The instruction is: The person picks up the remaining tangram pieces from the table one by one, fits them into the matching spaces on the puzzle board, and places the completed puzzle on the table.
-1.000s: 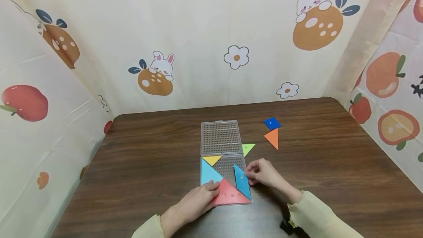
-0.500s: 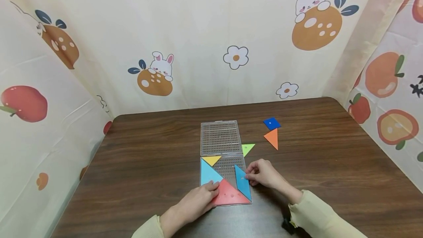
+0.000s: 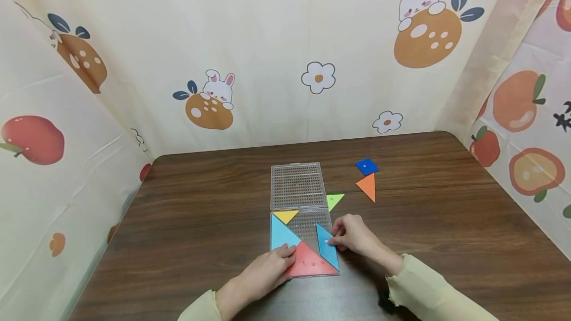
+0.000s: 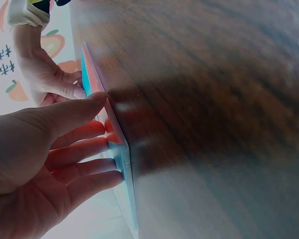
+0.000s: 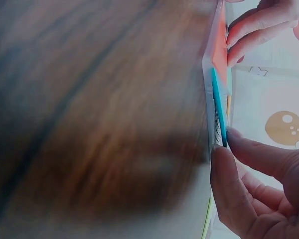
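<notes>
A clear hinged case (image 3: 298,186) lies unfolded on the table, its gridded near half partly filled with tangram pieces. Fingers of my left hand (image 3: 266,270) rest on the red triangle (image 3: 311,263) and the light blue triangle (image 3: 282,233), the thumb at the case's near edge. My right hand (image 3: 357,238) pinches the blue parallelogram (image 3: 327,249) at the case's right side. In the right wrist view, that parallelogram (image 5: 218,102) stands tilted, one end raised off the grid, thumb against its face. A yellow triangle (image 3: 286,216) sits in the near half's far-left corner.
A green triangle (image 3: 334,200) lies against the case's right side. Farther right are an orange triangle (image 3: 368,187) and a dark blue square (image 3: 367,166) on the wooden table (image 3: 200,197). Printed curtains (image 3: 267,38) hang around the table.
My right thumb has shifted slightly over the blue parallelogram, and the piece has moved a little. My left hand and the other pieces stay where they were.
</notes>
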A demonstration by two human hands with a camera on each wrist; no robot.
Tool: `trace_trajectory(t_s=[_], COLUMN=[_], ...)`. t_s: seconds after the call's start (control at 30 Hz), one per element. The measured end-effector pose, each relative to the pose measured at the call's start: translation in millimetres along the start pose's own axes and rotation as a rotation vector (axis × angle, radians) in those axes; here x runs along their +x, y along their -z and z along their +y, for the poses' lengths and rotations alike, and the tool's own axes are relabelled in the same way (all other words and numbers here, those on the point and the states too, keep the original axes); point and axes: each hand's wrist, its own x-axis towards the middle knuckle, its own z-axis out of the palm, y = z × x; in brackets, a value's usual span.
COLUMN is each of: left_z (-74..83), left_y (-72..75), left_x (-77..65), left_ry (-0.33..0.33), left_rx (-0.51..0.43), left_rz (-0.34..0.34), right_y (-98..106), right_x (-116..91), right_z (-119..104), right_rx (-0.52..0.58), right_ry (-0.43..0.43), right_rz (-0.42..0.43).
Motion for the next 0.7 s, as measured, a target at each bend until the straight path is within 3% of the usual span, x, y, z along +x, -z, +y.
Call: trace_trajectory(t_s=[0.4,0.7], left_z=[0.1,0.5], left_y=[0.1,-0.1], left_x=[0.1,0.5], left_ry=[0.005,0.003], left_rx=[0.014,0.013], left_rz=[-0.003,-0.011], right_y=[0.3,-0.3], right_x=[0.2,-2.9], right_z=[-1.5,-2.5], right_rx=[-0.042,-0.209], right_ry=[0.004,0.143], right_rz=[0.006,0.013])
